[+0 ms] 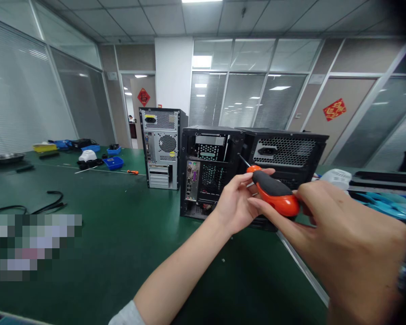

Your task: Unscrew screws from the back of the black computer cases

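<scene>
An orange-and-black screwdriver is held between both hands, its thin shaft pointing up and to the left. The shaft's tip is close to the rear right edge of a black computer case; whether it touches a screw there cannot be made out. My left hand is closed around the front of the handle, by the orange collar. My right hand grips the back end, with the thumb stretched along the underside. The case's rear shows an open upper bay and a port panel with a purple connector.
Another black case stands to the right and a taller tower to the left. On the green table lie black cables, blue trays and an orange-handled tool. Turquoise items are at the right.
</scene>
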{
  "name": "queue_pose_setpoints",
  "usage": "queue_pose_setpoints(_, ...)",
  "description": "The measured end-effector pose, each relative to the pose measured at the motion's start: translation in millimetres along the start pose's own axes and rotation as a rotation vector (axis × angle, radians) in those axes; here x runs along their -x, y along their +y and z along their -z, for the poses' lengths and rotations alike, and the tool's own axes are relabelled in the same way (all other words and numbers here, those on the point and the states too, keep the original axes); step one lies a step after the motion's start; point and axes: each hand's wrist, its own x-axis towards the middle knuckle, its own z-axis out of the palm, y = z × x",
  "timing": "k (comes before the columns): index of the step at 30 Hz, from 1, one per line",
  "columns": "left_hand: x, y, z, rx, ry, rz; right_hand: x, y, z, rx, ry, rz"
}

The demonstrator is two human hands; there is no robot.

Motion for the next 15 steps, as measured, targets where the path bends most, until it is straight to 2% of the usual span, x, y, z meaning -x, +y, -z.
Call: queue_pose_setpoints(15,-1.6,1.3,2.1,0.007,0.000,0.000,-1.9,-0.8,-2.9,0.026,-0.019,-0.019)
